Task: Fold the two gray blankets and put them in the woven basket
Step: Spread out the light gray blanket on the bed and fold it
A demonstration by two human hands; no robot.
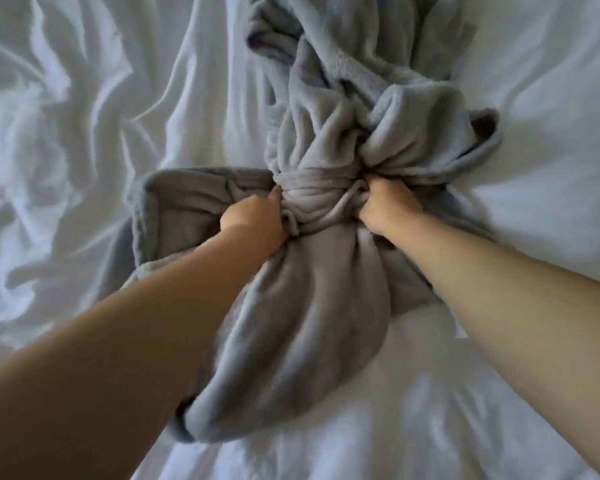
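Clamped on the bunched gray blanket (309, 306), left hand (253, 220) and right hand (388, 206) sit close together. Blanket lies crumpled on the white sheet (84, 133), mid-scene; best to find corners, spread flat before folding

A white bed sheet (534, 98) is filling the whole view from edge to edge. It is lying rumpled, with deep creases and ridges bunching up on the left side and running toward the middle, while the right side is lying smoother, showing only shallow folds. Soft, cool light is falling across the cloth, brightening the upper right and leaving grey shadows sitting in the hollows on the left.
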